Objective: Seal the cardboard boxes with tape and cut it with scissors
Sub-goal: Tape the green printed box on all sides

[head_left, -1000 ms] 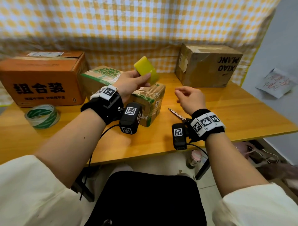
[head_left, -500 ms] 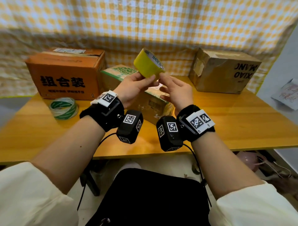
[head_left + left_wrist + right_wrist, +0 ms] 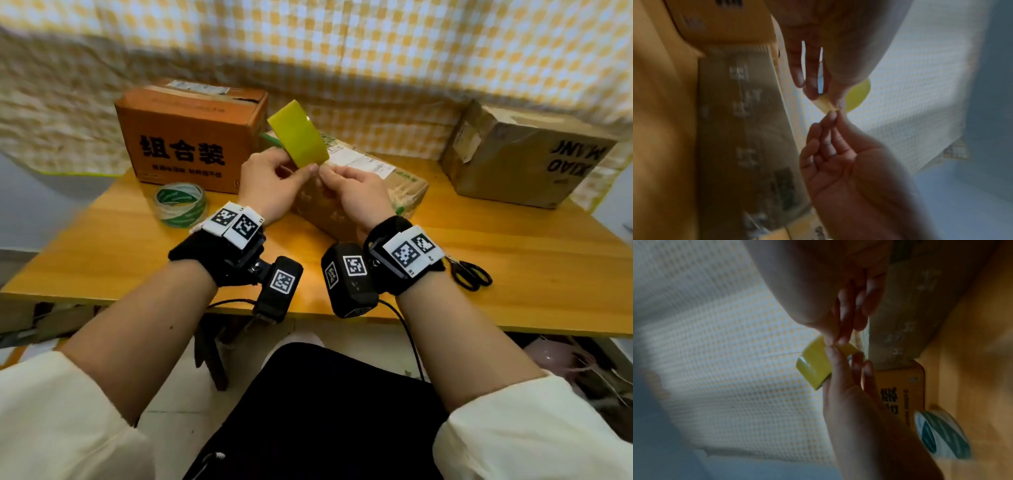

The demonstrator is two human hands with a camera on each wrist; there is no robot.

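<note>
My left hand (image 3: 291,171) holds a yellow tape roll (image 3: 298,138) up above a taped cardboard box (image 3: 370,178) with a white label in the middle of the table. My right hand (image 3: 325,173) meets it at the roll's lower edge, where thumb and forefinger pinch the tape's loose end (image 3: 828,106). In the right wrist view the left hand (image 3: 840,369) grips the yellow roll (image 3: 813,368) from below. Black-handled scissors (image 3: 469,274) lie on the table just right of my right wrist, untouched.
An orange box (image 3: 191,137) with black characters stands at the back left, with a green-and-white tape roll (image 3: 180,204) in front of it. A brown box (image 3: 524,161) sits at the back right. The wooden table (image 3: 513,301) ends at a checked curtain.
My right hand has come over from near the scissors to the yellow roll and now pinches its end. The left hand has lowered and turned the roll.
</note>
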